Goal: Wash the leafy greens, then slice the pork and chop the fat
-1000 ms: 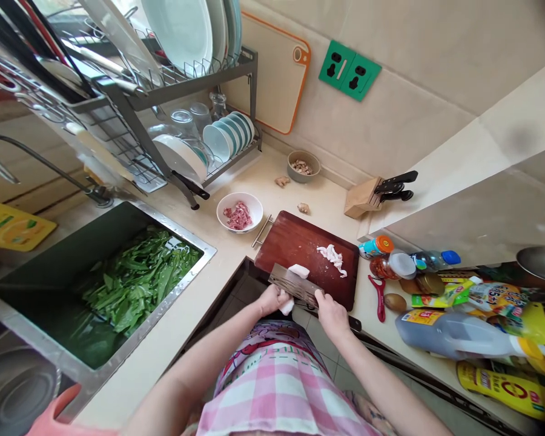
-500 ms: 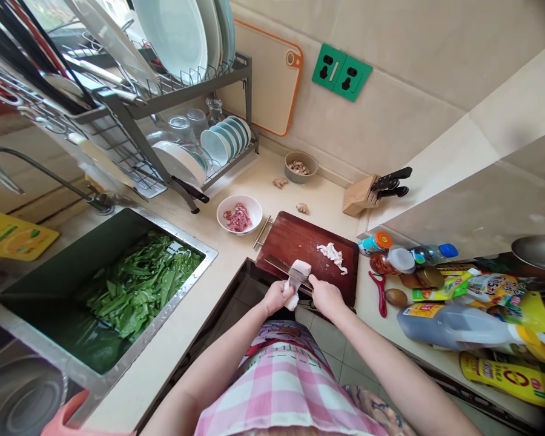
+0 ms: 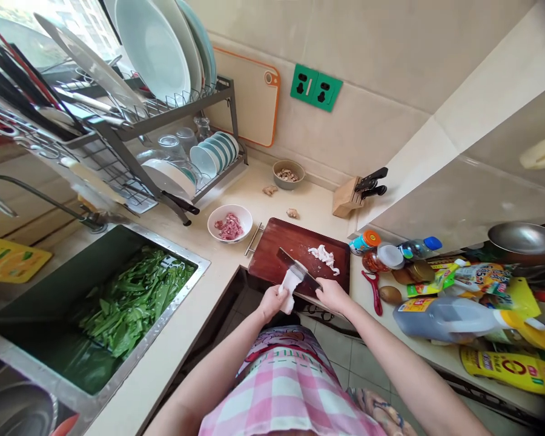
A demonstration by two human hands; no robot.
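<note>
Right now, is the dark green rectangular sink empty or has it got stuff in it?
Not empty: the dark green rectangular sink holds a big heap of wet green leaves, spread over its bottom.

Over the chopping board [image 3: 270, 248] there is one knife [image 3: 287, 257]. Beyond this board I count two ginger pieces [image 3: 293, 213], one grey bowl [image 3: 290, 184], one knife block [image 3: 344, 201] and two green socket panels [image 3: 326, 92]. To its left are one white bowl [image 3: 249, 228] and one sink [image 3: 157, 324]. To its right are one red peeler [image 3: 378, 297] and one brown fruit [image 3: 390, 295] (bottles and packets overlap, so their number is not clear).
</note>
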